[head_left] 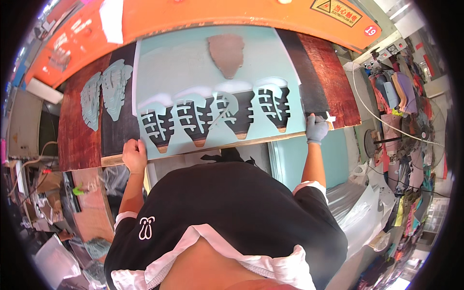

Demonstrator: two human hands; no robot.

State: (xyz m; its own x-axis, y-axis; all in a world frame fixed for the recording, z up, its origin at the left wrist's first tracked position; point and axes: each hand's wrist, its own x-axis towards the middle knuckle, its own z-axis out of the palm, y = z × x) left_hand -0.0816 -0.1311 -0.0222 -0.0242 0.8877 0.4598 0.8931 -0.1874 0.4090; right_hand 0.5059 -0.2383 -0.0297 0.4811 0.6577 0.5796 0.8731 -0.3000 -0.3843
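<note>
In front of me lies a wide dark board (116, 140) with a light wooden front edge. On it rests a pale blue-green sheet (179, 58) with several sole-shaped cut-outs along its near side. Strips of the sheet cross these openings. My bare left hand (134, 155) is closed over the board's front edge, beside the sheet's near left corner; its fingertips are hidden. My right hand (317, 128), in a grey glove, grips the same edge to the right of the sheet. A brownish-grey sole-shaped patch (225, 54) shows on the sheet's far part.
Stacks of cut blue-green pieces (116, 84) lie on the board's left side. An orange machine beam (203, 13) spans the far side, close beyond the board. At the right hang a white cable (372, 113) and many coloured pieces (401, 92). Clear plastic wrap (362, 208) lies below right.
</note>
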